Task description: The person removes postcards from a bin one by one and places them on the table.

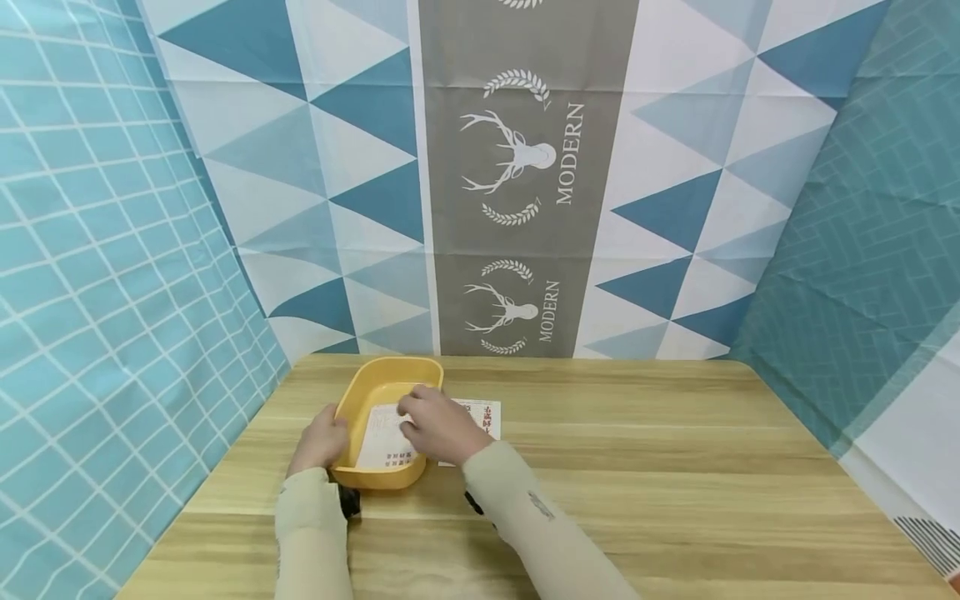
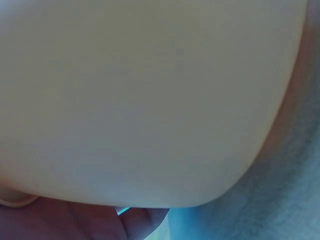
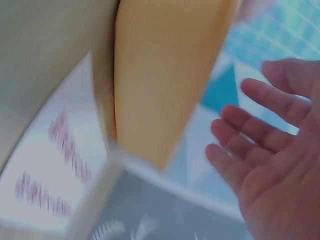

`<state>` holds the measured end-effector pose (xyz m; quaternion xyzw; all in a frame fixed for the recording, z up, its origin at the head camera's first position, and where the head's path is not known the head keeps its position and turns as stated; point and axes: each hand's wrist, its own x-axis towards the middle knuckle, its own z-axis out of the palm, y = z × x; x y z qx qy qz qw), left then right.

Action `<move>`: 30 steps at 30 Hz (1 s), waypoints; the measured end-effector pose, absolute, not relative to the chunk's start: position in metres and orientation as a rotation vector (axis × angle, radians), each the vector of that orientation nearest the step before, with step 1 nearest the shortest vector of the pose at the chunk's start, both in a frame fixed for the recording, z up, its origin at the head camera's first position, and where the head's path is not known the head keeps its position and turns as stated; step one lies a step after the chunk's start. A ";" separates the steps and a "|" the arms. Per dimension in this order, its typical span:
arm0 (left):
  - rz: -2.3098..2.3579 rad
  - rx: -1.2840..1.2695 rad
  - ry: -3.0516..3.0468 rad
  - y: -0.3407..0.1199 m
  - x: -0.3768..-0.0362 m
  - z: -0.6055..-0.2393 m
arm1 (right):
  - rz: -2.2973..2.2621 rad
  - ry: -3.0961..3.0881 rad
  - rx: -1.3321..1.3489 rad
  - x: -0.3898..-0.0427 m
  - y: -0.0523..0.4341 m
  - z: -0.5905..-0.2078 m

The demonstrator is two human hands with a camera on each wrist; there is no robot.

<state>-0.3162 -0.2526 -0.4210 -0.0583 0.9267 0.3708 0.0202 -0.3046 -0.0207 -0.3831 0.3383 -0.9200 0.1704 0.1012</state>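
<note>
Smooth yellow plastic tray [image 1: 358, 398] with rounded corners near the far left of a wood-grain table [image 1: 637, 467], left hand [image 1: 318, 442] holding its near-left wall, right hand [image 1: 437, 425] fingers relaxed over the white printed card [image 1: 386, 442] inside, second card [image 1: 480, 415] just right of the tray

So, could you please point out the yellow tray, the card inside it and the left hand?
yellow tray [image 1: 390, 371]: head view, on its far rim.
card in the tray [image 1: 382, 442]: head view, on its white middle.
left hand [image 1: 318, 442]: head view, on its back, at the tray's left wall.
</note>
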 end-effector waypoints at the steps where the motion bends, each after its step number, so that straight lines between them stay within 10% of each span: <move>1: 1.154 -0.180 2.874 -0.252 -0.316 -0.422 | 0.500 -2.738 1.036 -0.308 -0.029 -0.385; 30: 1.134 -0.180 2.920 -0.251 -0.314 -0.420 | -0.103 -2.930 0.788 -0.316 -0.080 -0.415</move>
